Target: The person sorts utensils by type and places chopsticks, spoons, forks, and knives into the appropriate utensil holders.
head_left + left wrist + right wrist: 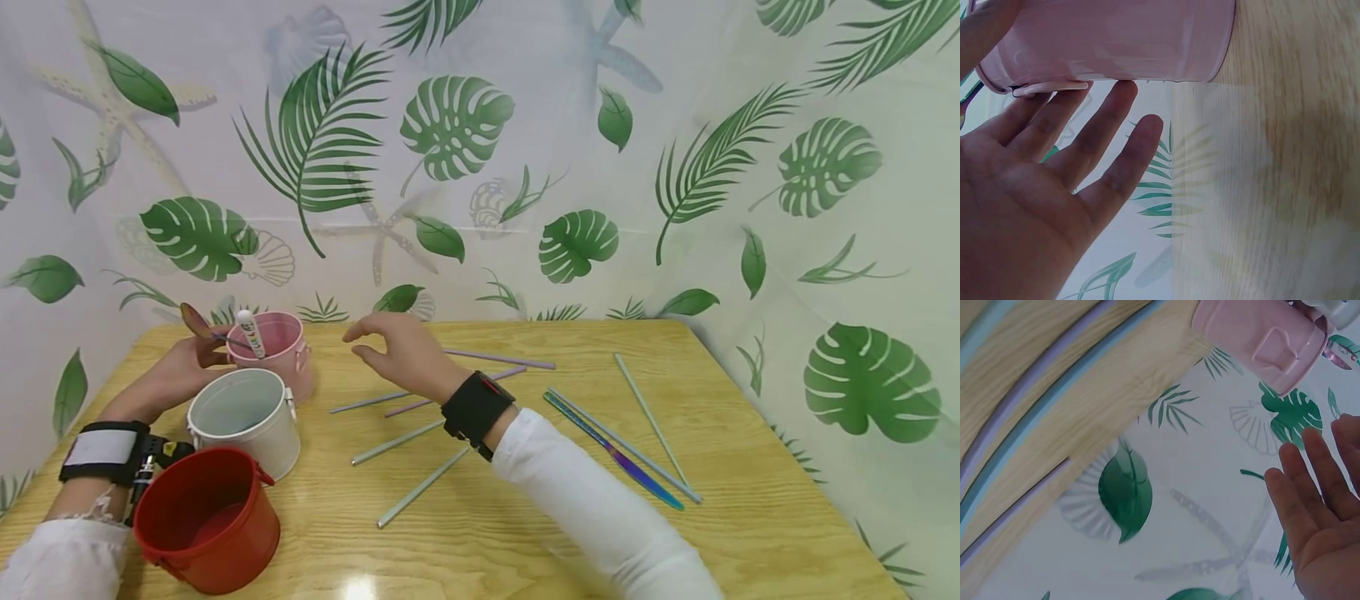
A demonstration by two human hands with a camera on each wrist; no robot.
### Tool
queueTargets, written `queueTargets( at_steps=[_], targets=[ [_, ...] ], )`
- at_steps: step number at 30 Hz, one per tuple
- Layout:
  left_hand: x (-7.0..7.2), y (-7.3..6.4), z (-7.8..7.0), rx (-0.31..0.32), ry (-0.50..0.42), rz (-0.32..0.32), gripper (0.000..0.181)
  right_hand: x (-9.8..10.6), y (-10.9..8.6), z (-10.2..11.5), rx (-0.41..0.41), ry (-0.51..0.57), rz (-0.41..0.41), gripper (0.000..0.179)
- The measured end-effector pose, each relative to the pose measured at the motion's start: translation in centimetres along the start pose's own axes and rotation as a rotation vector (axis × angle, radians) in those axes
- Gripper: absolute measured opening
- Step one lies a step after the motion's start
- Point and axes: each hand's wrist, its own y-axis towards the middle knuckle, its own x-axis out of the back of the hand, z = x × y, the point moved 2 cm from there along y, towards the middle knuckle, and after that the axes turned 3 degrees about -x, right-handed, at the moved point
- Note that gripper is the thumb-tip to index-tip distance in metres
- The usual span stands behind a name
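Observation:
My left hand (183,367) holds the side of the pink bucket (291,367), thumb across its wall. In the left wrist view, fingertips are at the wire handle (1054,87), and the outer fingers (1138,147) stretch out loosely. A coppery spoon (197,321) and a white stick with printed marks (251,333) lean out of this bucket. My right hand (405,354) hovers over the table to the right of it, fingers loosely bent around nothing. Below and beside that hand lie several pastel straws (423,486), in purple, blue and green.
A white bucket (288,437) and a red bucket (258,533) stand in front of the pink one, near my left forearm. On the right side lie an iridescent knife (637,475), a blue straw (622,442) and a green straw (647,408). A leaf-print sheet (487,275) backs the table.

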Motion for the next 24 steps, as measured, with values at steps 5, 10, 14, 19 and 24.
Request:
queueTargets(
  at_steps=[5,10,14,19,24],
  targets=[
    [0.0,0.0,0.0,-0.006,0.004,-0.004,0.076,1.5,-2.4,-0.7,0.000,-0.019,0.006,0.023],
    [-0.1,0.0,0.0,-0.009,0.002,-0.002,0.076,3.1,-5.0,-1.7,-0.007,-0.006,-0.008,0.026],
    [-0.1,0.1,0.1,-0.004,0.003,-0.003,0.076,4.3,-6.8,-2.5,-0.027,0.026,-0.025,0.027],
    [-0.1,0.1,0.1,-0.001,0.005,-0.007,0.078,6.3,-8.4,-3.0,-0.044,0.025,-0.110,0.026],
    [-0.1,0.2,0.2,0.007,0.006,-0.004,0.079,8.1,-10.1,-3.4,-0.039,0.014,-0.150,0.026]
  ],
)
